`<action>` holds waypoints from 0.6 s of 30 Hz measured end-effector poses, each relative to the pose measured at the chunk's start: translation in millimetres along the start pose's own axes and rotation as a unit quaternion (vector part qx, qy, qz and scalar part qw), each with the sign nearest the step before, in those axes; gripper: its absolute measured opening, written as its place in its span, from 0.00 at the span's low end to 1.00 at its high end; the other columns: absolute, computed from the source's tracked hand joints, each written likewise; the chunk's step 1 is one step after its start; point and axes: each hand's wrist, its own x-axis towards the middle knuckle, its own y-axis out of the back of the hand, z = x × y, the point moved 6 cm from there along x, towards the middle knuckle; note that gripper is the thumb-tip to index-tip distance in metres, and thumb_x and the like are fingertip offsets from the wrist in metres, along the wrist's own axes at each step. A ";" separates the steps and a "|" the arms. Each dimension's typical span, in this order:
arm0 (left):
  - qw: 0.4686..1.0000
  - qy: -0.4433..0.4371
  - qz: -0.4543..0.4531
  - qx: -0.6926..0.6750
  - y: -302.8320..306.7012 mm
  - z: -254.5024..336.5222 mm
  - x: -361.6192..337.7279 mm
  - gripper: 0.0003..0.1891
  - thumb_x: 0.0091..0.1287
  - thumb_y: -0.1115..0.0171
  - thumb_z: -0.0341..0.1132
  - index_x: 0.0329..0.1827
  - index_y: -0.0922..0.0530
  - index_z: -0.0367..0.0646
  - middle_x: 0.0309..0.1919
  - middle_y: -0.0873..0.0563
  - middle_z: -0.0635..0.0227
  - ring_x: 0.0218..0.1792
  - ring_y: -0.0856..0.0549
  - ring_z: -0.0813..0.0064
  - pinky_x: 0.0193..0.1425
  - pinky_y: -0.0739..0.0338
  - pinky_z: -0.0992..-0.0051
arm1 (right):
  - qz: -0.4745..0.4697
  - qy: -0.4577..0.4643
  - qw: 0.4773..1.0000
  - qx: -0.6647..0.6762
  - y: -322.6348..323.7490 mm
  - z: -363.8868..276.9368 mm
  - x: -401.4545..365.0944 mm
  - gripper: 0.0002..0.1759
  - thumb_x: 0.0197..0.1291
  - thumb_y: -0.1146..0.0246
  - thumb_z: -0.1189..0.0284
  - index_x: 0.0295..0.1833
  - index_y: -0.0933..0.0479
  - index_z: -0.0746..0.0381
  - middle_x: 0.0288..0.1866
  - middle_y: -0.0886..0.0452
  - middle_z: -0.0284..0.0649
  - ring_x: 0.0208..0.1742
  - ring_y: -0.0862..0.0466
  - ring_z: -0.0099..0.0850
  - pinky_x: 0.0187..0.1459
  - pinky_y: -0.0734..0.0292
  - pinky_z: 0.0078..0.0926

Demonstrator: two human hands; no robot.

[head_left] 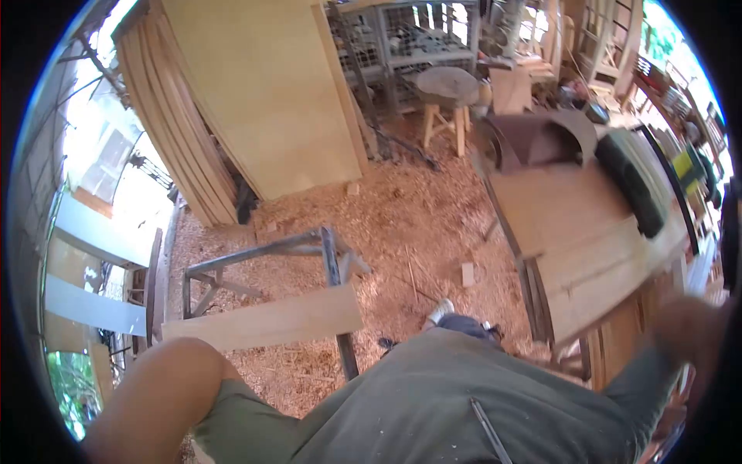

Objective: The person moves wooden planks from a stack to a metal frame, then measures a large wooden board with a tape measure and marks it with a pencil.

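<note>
Neither of my hands shows. My bent left arm (pixel 166 387) comes out of a grey-green sleeve at the lower left, and its hand is hidden or outside the picture. On the right, my blurred right arm (pixel 684 332) runs out toward the dark edge of the view, hand unseen. Just beyond the left elbow, a flat wooden board (pixel 270 319) lies across a dark metal frame stand (pixel 328 255). Nearest my right arm is a workbench (pixel 603 271) topped with wooden panels. On it rest a curled brown sheet (pixel 541 143) and a long dark green, rounded object (pixel 634 182).
Wood shavings cover the floor (pixel 402 209). A large wooden panel (pixel 263 93) leans upright beside several tall planks (pixel 174 124). Farther back stand a stool (pixel 447 97) and a wire-mesh cabinet (pixel 425 42). A small wood block (pixel 467 274) lies on the floor.
</note>
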 end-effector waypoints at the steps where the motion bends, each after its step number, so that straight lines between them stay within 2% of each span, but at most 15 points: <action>1: 0.998 0.000 0.058 0.011 9.9 -12.9 -13.6 0.37 0.72 0.44 0.51 0.79 0.51 0.59 0.46 0.19 0.66 0.61 0.27 0.64 0.65 0.36 0.68 | 0.039 -0.085 0.996 0.003 11.9 23.1 -26.3 0.34 0.69 0.58 0.41 0.75 0.43 0.43 0.73 0.38 0.36 0.70 0.34 0.41 0.73 0.47 0.59; 2: 0.986 -0.003 0.167 0.015 29.6 -20.5 -33.0 0.37 0.72 0.44 0.51 0.80 0.51 0.60 0.45 0.19 0.66 0.61 0.26 0.65 0.65 0.35 0.68 | 0.018 -0.169 0.960 -0.224 65.4 31.1 -85.5 0.32 0.71 0.58 0.44 0.74 0.42 0.45 0.72 0.36 0.40 0.70 0.33 0.39 0.74 0.47 0.51; 3: 0.978 0.021 0.197 0.064 59.9 -18.9 -73.5 0.40 0.70 0.39 0.46 0.80 0.52 0.62 0.36 0.18 0.68 0.47 0.19 0.65 0.54 0.29 0.66 | -0.073 -0.238 0.800 -0.547 117.0 39.2 -144.7 0.30 0.72 0.58 0.47 0.74 0.41 0.48 0.70 0.34 0.44 0.70 0.32 0.36 0.75 0.48 0.43; 4: 0.982 0.182 -0.051 -0.005 69.0 -33.9 -119.8 0.22 0.64 0.51 0.44 0.50 0.20 0.35 0.37 0.14 0.56 0.43 0.17 0.58 0.53 0.26 0.59 | -0.172 -0.274 0.629 -0.707 168.5 46.2 -205.6 0.29 0.74 0.58 0.49 0.74 0.41 0.50 0.69 0.32 0.47 0.70 0.31 0.33 0.76 0.48 0.35; 5: 0.945 0.206 -0.205 0.150 26.8 -58.2 -145.2 0.17 0.60 0.45 0.46 0.38 0.18 0.41 0.26 0.17 0.64 0.31 0.19 0.63 0.41 0.27 0.66 | -0.129 -0.304 0.664 -0.671 163.8 44.1 -217.8 0.29 0.74 0.58 0.50 0.73 0.40 0.50 0.68 0.31 0.48 0.69 0.31 0.34 0.76 0.48 0.35; 6: 0.839 0.433 -0.214 0.251 50.5 -67.8 -221.0 0.16 0.56 0.39 0.46 0.37 0.18 0.42 0.27 0.17 0.63 0.33 0.19 0.64 0.39 0.26 0.71 | -0.028 -0.325 0.754 -0.570 141.7 40.1 -219.0 0.29 0.73 0.57 0.50 0.73 0.40 0.51 0.68 0.31 0.48 0.69 0.31 0.34 0.75 0.47 0.35; 7: 0.810 0.562 -0.152 0.075 -7.5 -99.9 -242.7 0.13 0.54 0.34 0.39 0.38 0.19 0.41 0.28 0.17 0.63 0.33 0.19 0.68 0.40 0.24 0.71 | 0.007 -0.348 0.769 -0.536 138.4 43.5 -230.5 0.29 0.73 0.57 0.50 0.72 0.39 0.51 0.67 0.31 0.48 0.68 0.30 0.34 0.75 0.47 0.35; 8: 0.715 0.652 -0.206 0.147 -17.3 -100.2 -309.5 0.10 0.55 0.33 0.32 0.38 0.19 0.39 0.30 0.16 0.64 0.35 0.17 0.71 0.41 0.22 0.71 | 0.016 -0.374 0.760 -0.532 133.0 47.0 -246.5 0.29 0.73 0.57 0.50 0.72 0.39 0.52 0.67 0.30 0.48 0.68 0.30 0.34 0.74 0.46 0.35; 9: 0.660 0.742 -0.112 0.044 -45.5 -102.4 -341.6 0.06 0.56 0.31 0.29 0.35 0.19 0.41 0.30 0.15 0.67 0.36 0.16 0.72 0.41 0.22 0.71 | 0.017 -0.398 0.749 -0.530 126.8 51.5 -259.8 0.29 0.73 0.57 0.50 0.71 0.38 0.52 0.67 0.30 0.48 0.68 0.30 0.35 0.74 0.45 0.35; 10: 0.697 0.674 -0.242 0.041 -75.7 -108.2 -354.6 0.06 0.58 0.29 0.31 0.33 0.18 0.42 0.30 0.15 0.68 0.36 0.15 0.71 0.39 0.22 0.72 | 0.013 -0.421 0.737 -0.529 119.6 54.5 -271.8 0.28 0.72 0.56 0.50 0.71 0.38 0.53 0.66 0.30 0.49 0.67 0.29 0.35 0.73 0.45 0.35; 13: 0.731 0.568 -0.252 -0.282 -150.2 -119.3 -345.7 0.10 0.57 0.26 0.33 0.31 0.21 0.41 0.33 0.15 0.66 0.34 0.15 0.66 0.40 0.22 0.67 | -0.005 -0.485 0.712 -0.507 90.8 71.5 -305.5 0.28 0.72 0.56 0.50 0.69 0.36 0.54 0.65 0.29 0.49 0.66 0.28 0.36 0.72 0.43 0.36; 14: 0.714 0.537 -0.227 -0.387 -168.8 -120.6 -338.8 0.13 0.57 0.26 0.35 0.28 0.24 0.41 0.33 0.15 0.66 0.33 0.15 0.64 0.39 0.23 0.66 | -0.017 -0.505 0.708 -0.493 76.5 81.5 -313.0 0.28 0.71 0.55 0.50 0.69 0.36 0.55 0.64 0.28 0.50 0.66 0.28 0.36 0.71 0.43 0.36; 16: 0.625 0.454 -0.105 -0.626 -201.3 -127.2 -317.0 0.20 0.60 0.27 0.38 0.22 0.32 0.41 0.32 0.15 0.64 0.31 0.16 0.61 0.38 0.24 0.64 | -0.047 -0.553 0.700 -0.449 45.3 98.6 -325.1 0.28 0.71 0.55 0.50 0.68 0.35 0.56 0.63 0.28 0.50 0.65 0.27 0.36 0.70 0.41 0.36; 17: 0.620 0.454 -0.094 -0.633 -210.2 -134.6 -312.7 0.20 0.60 0.27 0.38 0.22 0.32 0.41 0.32 0.15 0.64 0.31 0.16 0.61 0.38 0.24 0.64 | -0.065 -0.576 0.695 -0.426 25.5 106.3 -330.3 0.28 0.71 0.55 0.50 0.67 0.34 0.56 0.63 0.27 0.50 0.65 0.27 0.36 0.70 0.41 0.36; 18: 0.560 0.380 -0.055 -0.734 -214.4 -138.4 -301.2 0.20 0.60 0.28 0.38 0.22 0.32 0.40 0.31 0.16 0.62 0.31 0.16 0.60 0.36 0.24 0.65 | -0.078 -0.599 0.688 -0.402 6.5 111.3 -335.4 0.28 0.71 0.54 0.50 0.67 0.34 0.57 0.63 0.27 0.50 0.64 0.27 0.37 0.69 0.40 0.36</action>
